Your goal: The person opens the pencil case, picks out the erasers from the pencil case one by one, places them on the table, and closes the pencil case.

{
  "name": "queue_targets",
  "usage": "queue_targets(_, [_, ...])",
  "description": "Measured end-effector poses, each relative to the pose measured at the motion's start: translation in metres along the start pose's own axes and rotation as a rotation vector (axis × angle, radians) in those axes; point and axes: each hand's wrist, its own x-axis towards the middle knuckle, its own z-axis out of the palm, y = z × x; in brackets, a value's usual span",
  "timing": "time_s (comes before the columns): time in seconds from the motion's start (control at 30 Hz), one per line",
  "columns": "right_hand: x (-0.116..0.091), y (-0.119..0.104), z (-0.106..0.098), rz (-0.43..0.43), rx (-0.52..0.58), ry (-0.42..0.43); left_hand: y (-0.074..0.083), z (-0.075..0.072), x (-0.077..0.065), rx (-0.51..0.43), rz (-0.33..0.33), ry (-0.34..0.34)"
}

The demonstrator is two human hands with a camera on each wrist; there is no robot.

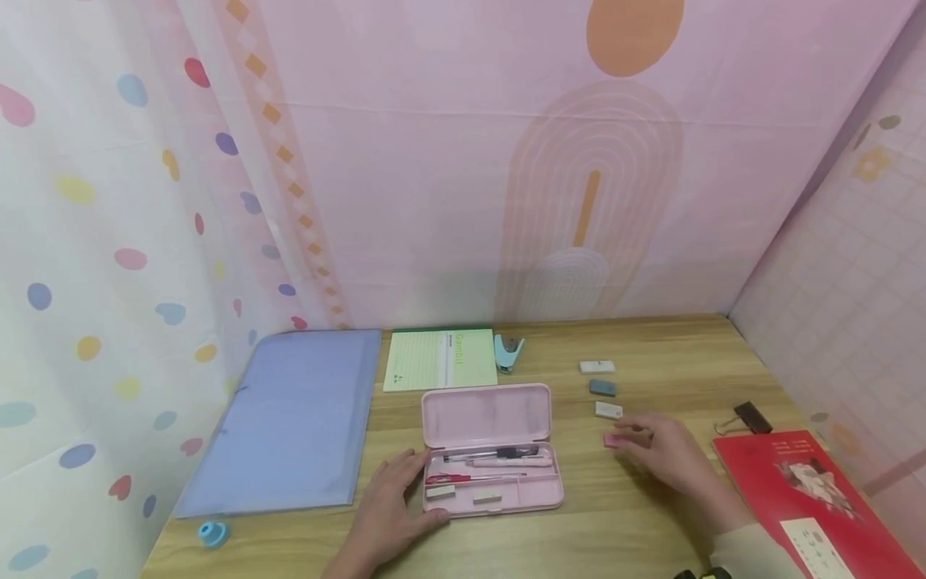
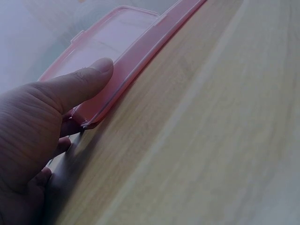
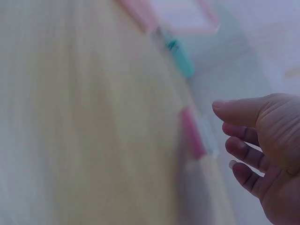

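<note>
eraser, perhaps untouched, lies apart from case's edge

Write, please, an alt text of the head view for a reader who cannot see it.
A person's left hand rests against an open pink pencil case with pens and two small blocks inside, on a wooden table. The right hand is at a small pink block, with three more blocks in a row beyond it.

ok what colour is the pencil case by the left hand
The pencil case is pale pink, seen best in the head view.
</note>
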Motion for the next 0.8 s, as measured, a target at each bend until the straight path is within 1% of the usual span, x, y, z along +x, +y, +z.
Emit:
queue_targets(0.07, [0.0, -0.016, -0.003, -0.037, 0.014, 0.002, -0.001, 0.0, 0.0, -0.006, 0.001, 0.007])
queue_targets(0.17, [0.001, -0.042, 0.0, -0.167, 0.026, -0.009, -0.002, 0.0, 0.0, -0.002, -0.003, 0.012])
queue_targets(0.23, [0.001, -0.059, 0.008, -0.25, 0.022, -0.027, -0.003, 0.0, 0.0, 0.004, -0.006, 0.008])
queue_targets(0.3, [0.002, -0.074, 0.021, -0.341, 0.021, -0.051, -0.003, 0.0, 0.0, 0.007, -0.009, 0.003])
queue_targets(0.37, [0.004, -0.088, 0.035, -0.397, 0.029, -0.099, -0.003, 0.0, 0.0, 0.007, -0.01, 0.002])
queue_targets(0.47, [0.005, -0.105, 0.058, -0.424, 0.041, -0.2, -0.003, 0.0, 0.0, 0.003, -0.006, 0.003])
queue_targets(0.57, [0.006, -0.117, 0.076, -0.42, 0.035, -0.282, -0.003, 0.001, 0.0, 0.005, 0.001, 0.004])
queue_targets(0.67, [0.007, -0.123, 0.09, -0.441, -0.001, -0.316, -0.002, 0.001, 0.001, 0.009, 0.001, 0.003])
queue_targets(0.8, [0.009, -0.127, 0.099, -0.476, -0.045, -0.316, -0.001, 0.001, 0.0, 0.01, -0.001, -0.001])
